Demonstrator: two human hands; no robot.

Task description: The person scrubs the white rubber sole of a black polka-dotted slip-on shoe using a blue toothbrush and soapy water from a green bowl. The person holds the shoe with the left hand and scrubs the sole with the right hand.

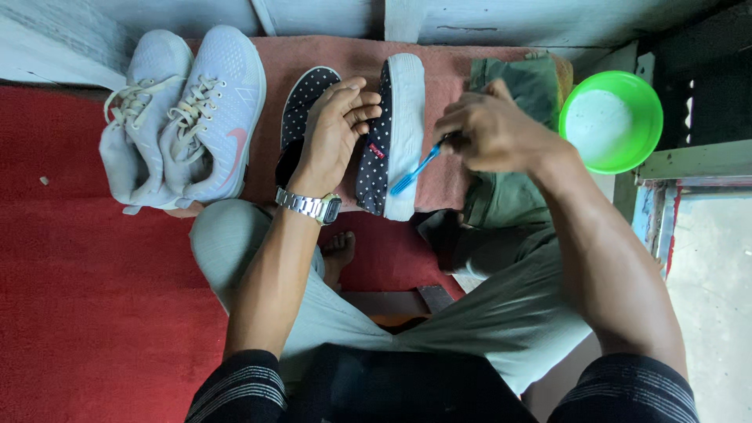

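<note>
My left hand (pixel 335 129), with a metal watch on its wrist, grips a dark polka-dot slip-on shoe (pixel 389 133) turned on its side, white sole facing right. My right hand (pixel 493 131) holds a blue toothbrush (pixel 415 170) whose bristle end rests against that white sole. The second polka-dot shoe (pixel 305 98) lies flat just left of my left hand, partly hidden by it. Both shoes rest on a pinkish cloth (pixel 446 176).
A pair of pale blue lace-up sneakers (pixel 188 117) sits at the left on the red carpet (pixel 86 274). A green bowl (pixel 612 121) of white liquid stands at the right. A green garment (pixel 521 86) lies under my right hand. My bent knees fill the foreground.
</note>
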